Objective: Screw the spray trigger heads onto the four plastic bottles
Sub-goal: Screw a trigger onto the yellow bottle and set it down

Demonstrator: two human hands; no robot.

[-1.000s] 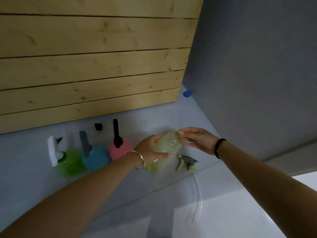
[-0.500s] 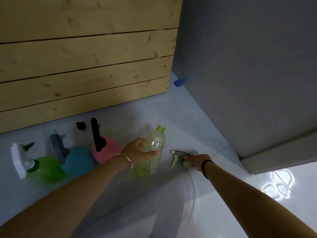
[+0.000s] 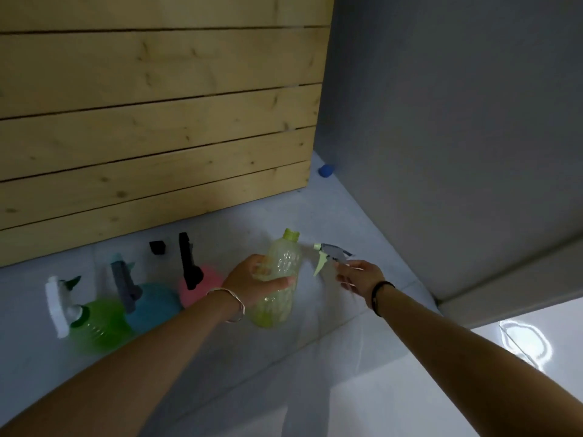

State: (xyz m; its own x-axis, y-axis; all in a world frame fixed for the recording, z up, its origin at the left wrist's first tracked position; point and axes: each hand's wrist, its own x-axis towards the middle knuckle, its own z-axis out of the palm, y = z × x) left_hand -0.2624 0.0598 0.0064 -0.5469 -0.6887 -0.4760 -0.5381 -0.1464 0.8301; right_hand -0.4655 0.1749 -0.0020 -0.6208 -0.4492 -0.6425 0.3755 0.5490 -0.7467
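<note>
My left hand (image 3: 252,283) grips a pale yellow-green bottle (image 3: 279,279) upright on the floor, its neck open with no head on it. My right hand (image 3: 356,275) holds a grey spray trigger head (image 3: 331,252) with a light green lever, lifted just right of the bottle's neck; its dip tube is blurred. To the left stand three bottles with heads on them: a pink one (image 3: 206,285) with a black head, a blue one (image 3: 154,305) with a grey head, and a green one (image 3: 97,323) with a white head.
A wooden slat panel (image 3: 157,121) stands behind the bottles and a grey wall (image 3: 457,121) closes the right side. A small black piece (image 3: 157,246) lies by the panel. A small blue object (image 3: 326,170) sits in the far corner. Glossy white floor lies in front.
My right hand has taken the trigger head off the floor and raised it beside the bottle's neck. My left hand has set the yellow-green bottle more upright.
</note>
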